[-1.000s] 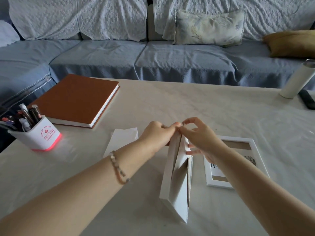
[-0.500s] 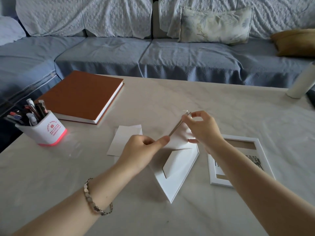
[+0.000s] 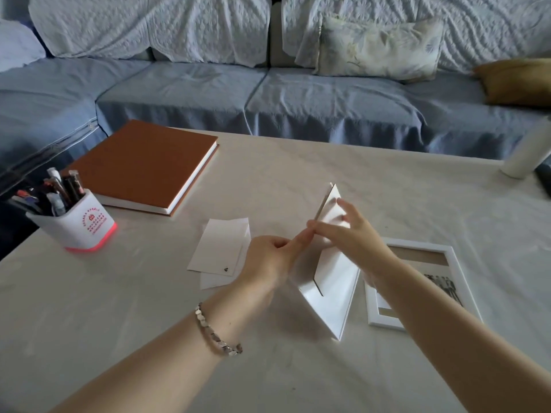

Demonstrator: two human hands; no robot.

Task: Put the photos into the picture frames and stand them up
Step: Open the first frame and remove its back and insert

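Near the middle of the table (image 3: 143, 329), the frame (image 3: 331, 305) that stood on edge a second ago now lies face down, its back panel (image 3: 331, 204) swung up toward twelve o'clock, probably to let a photo in. The right hand (image 3: 354, 239) pinches the panel. The left hand (image 3: 272, 260) touches its nine-o'clock edge with one finger, but I cannot tell whether it grips.
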